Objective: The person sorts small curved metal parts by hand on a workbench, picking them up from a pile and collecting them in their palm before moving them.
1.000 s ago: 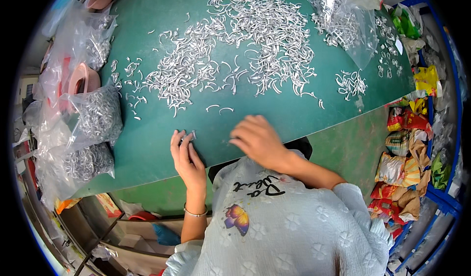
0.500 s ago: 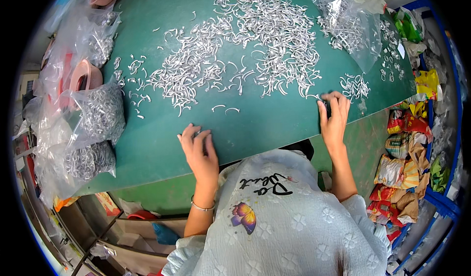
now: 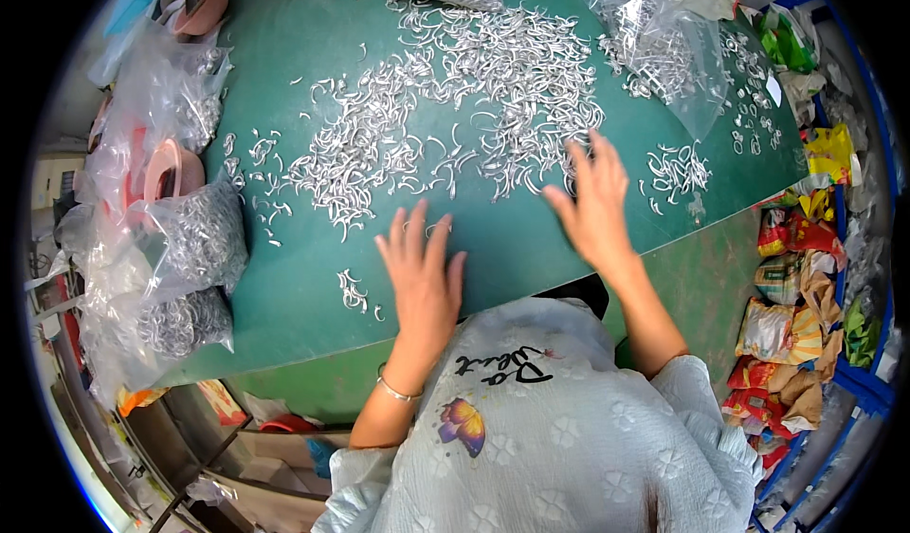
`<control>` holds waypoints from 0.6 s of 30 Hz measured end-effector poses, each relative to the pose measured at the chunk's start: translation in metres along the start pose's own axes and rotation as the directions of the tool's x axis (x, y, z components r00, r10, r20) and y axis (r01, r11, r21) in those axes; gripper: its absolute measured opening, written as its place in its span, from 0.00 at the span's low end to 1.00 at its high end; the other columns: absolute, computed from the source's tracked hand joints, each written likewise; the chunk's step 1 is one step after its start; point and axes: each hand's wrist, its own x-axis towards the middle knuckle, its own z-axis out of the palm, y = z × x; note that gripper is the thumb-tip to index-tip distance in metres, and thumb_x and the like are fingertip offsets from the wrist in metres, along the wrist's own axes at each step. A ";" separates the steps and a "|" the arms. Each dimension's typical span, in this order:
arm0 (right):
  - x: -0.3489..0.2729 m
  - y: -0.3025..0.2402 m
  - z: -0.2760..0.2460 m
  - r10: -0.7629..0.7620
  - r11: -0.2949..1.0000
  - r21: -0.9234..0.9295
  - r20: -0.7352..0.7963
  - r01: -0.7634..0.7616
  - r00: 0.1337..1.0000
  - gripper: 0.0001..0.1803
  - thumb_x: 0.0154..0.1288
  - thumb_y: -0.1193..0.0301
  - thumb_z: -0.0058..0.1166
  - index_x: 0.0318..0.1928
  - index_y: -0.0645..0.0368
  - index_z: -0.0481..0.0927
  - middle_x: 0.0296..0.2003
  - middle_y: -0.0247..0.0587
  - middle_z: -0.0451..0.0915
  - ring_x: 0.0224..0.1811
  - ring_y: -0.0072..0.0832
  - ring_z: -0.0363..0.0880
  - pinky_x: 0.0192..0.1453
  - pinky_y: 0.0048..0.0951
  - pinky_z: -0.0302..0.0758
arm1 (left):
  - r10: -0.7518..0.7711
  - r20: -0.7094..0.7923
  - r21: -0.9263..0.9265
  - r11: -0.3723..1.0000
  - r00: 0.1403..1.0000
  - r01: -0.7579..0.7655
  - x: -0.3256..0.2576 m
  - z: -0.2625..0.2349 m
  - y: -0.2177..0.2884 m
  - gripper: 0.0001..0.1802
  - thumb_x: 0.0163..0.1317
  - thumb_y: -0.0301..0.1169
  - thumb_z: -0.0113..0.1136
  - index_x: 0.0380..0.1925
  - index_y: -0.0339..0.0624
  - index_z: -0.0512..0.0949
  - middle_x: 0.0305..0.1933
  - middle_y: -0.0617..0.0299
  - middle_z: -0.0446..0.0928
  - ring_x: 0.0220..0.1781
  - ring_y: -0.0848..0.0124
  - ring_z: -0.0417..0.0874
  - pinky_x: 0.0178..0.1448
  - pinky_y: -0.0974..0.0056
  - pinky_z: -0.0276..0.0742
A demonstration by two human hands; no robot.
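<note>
Many small curved silver metal pieces (image 3: pixel 517 78) lie in a broad heap on the green table, with a second heap (image 3: pixel 355 144) joined to its left. My right hand (image 3: pixel 599 206) is open, its fingertips at the near right edge of the broad heap. Fingers spread, my left hand (image 3: pixel 422 272) hovers over or rests on the table in front of the heaps; a loose curved piece or two show at its fingertips. Left of that hand sits a little cluster of the pieces (image 3: pixel 352 291). A small separate pile (image 3: pixel 677 173) lies to the right of my right hand.
Clear plastic bags of metal parts (image 3: pixel 194 234) and pink plastic bowls (image 3: pixel 174 170) line the table's left side. Another open bag (image 3: pixel 664 54) lies at the back right, near loose ring-shaped parts (image 3: pixel 754 120). Colourful packages (image 3: pixel 768 329) fill blue shelving beyond the right edge.
My right hand has moved left and forward from the small pile to the broad heap, fingers spreading. My left hand has shifted right and opened; a little cluster now shows beside it.
</note>
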 end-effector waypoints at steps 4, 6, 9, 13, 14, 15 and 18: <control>-0.017 -0.032 0.006 -0.060 0.987 0.153 0.047 0.053 0.997 0.35 0.61 0.67 0.62 0.66 0.62 0.64 0.69 0.64 0.55 0.72 0.61 0.51 0.73 0.54 0.53 | 0.074 0.069 -0.038 0.997 0.995 -0.072 0.025 0.016 0.012 0.34 0.59 0.27 0.63 0.67 0.46 0.65 0.74 0.52 0.56 0.75 0.42 0.52 0.73 0.33 0.47; -0.020 -0.029 -0.002 -0.066 0.978 0.197 -0.003 0.065 0.998 0.30 0.60 0.70 0.62 0.62 0.62 0.69 0.67 0.59 0.60 0.71 0.57 0.55 0.72 0.51 0.56 | 0.133 0.106 -0.028 0.991 0.985 -0.131 0.038 0.020 0.018 0.35 0.59 0.28 0.63 0.68 0.46 0.64 0.74 0.52 0.56 0.75 0.41 0.52 0.73 0.32 0.48; -0.029 -0.002 -0.030 0.006 0.990 0.137 -0.187 0.020 0.982 0.20 0.58 0.74 0.62 0.51 0.60 0.78 0.58 0.48 0.71 0.63 0.49 0.67 0.65 0.47 0.63 | 0.220 0.171 -0.006 0.975 0.961 -0.222 0.056 0.026 0.033 0.37 0.57 0.32 0.66 0.68 0.48 0.64 0.75 0.54 0.56 0.75 0.41 0.52 0.71 0.31 0.50; -0.038 0.049 -0.051 0.177 0.983 -0.001 -0.241 -0.183 0.954 0.14 0.59 0.77 0.59 0.47 0.63 0.78 0.45 0.47 0.74 0.48 0.45 0.72 0.53 0.42 0.68 | 0.346 0.217 0.028 0.933 0.913 -0.360 0.075 0.045 0.050 0.38 0.56 0.40 0.68 0.67 0.50 0.66 0.74 0.55 0.56 0.74 0.41 0.53 0.69 0.28 0.52; -0.042 0.051 -0.050 0.176 0.983 0.000 -0.243 -0.181 0.954 0.14 0.59 0.78 0.59 0.47 0.63 0.78 0.44 0.48 0.74 0.47 0.45 0.72 0.52 0.41 0.69 | 0.370 0.215 0.041 0.921 0.904 -0.387 0.078 0.052 0.051 0.38 0.55 0.42 0.68 0.67 0.50 0.66 0.74 0.56 0.56 0.74 0.41 0.53 0.69 0.28 0.52; -0.045 0.054 -0.047 0.181 0.982 0.004 -0.249 -0.186 0.951 0.13 0.60 0.78 0.58 0.47 0.63 0.78 0.43 0.48 0.74 0.47 0.46 0.72 0.51 0.40 0.70 | 0.401 0.217 0.055 0.905 0.890 -0.422 0.082 0.059 0.052 0.38 0.55 0.43 0.68 0.66 0.50 0.67 0.74 0.56 0.56 0.74 0.41 0.53 0.68 0.27 0.53; -0.050 0.049 -0.037 0.169 0.984 0.092 -0.211 -0.153 0.963 0.11 0.60 0.80 0.57 0.44 0.65 0.77 0.42 0.49 0.73 0.46 0.46 0.73 0.50 0.41 0.72 | 0.379 0.198 0.099 0.910 0.904 -0.404 0.086 0.066 0.048 0.31 0.58 0.40 0.65 0.62 0.48 0.71 0.71 0.55 0.61 0.74 0.46 0.55 0.70 0.29 0.52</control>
